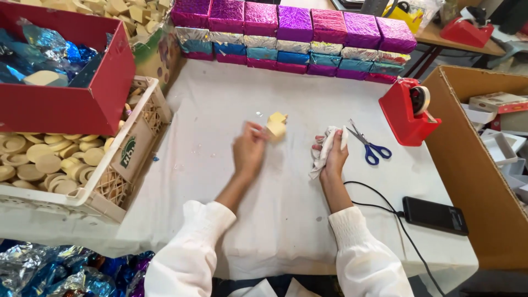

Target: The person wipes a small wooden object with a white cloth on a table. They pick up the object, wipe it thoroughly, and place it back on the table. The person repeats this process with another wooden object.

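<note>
One pale yellow block (276, 125) sits pinched in the grip of the left hand (248, 151), above the middle of the white bench (220, 104). One white cloth (325, 151) is bunched in the closed right hand (331, 155). Just right lies one pair of blue-handled scissors (369, 144). Two red tape dispensers (408, 111) and one black phone (435, 215) are in view.
</note>
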